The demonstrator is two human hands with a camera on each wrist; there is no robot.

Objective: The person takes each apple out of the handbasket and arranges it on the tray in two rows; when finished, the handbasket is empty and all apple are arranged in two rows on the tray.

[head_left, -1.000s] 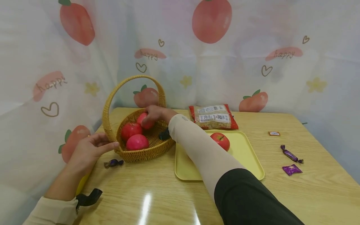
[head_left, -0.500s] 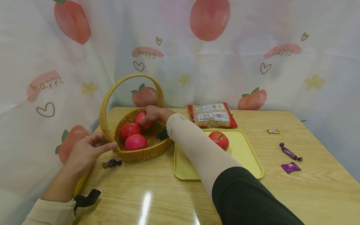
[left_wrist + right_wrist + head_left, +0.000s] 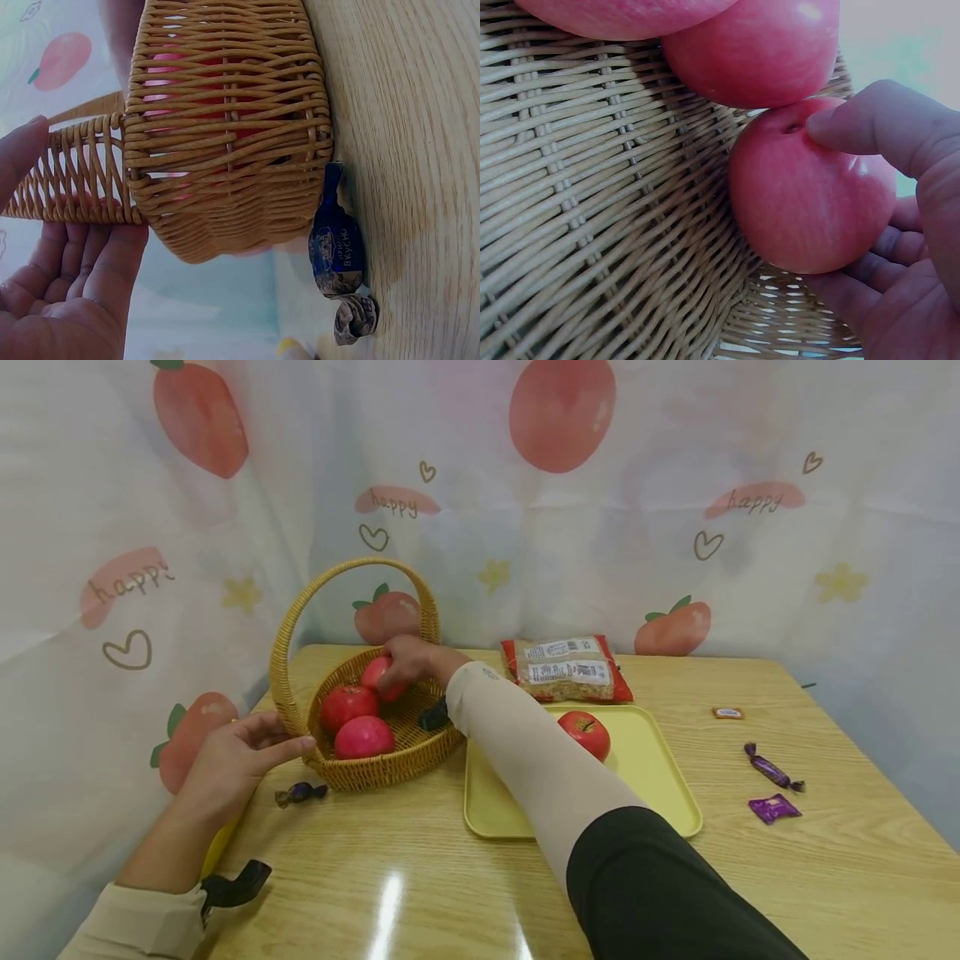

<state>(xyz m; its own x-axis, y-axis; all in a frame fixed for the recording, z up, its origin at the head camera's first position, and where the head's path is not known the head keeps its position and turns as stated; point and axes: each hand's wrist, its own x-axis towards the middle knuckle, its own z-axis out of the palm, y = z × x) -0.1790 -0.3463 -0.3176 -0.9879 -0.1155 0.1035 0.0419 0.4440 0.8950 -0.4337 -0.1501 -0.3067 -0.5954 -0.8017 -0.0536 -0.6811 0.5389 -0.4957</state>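
Note:
A wicker basket point(image 3: 397, 770) with a tall arched handle stands at the left of the table. My left hand point(image 3: 231, 762) grips the foot of that handle, thumb on one side and fingers on the other, as the left wrist view shows. Inside the basket, my right hand point(image 3: 414, 660) holds a red apple point(image 3: 810, 195) at the far side, thumb near its stem hollow and fingers underneath. Two more apples lie beside it, a red one point(image 3: 348, 708) and a pinker one point(image 3: 364, 737). The held apple touches a neighbour in the right wrist view.
A yellow tray point(image 3: 652, 785) bearing a red apple point(image 3: 588, 735) lies partly under my right forearm. Behind it is a red-edged bag of grain point(image 3: 566, 672). A dark wrapped candy point(image 3: 336, 247) sits by the basket; several candies, including a purple one point(image 3: 774, 808), lie at right.

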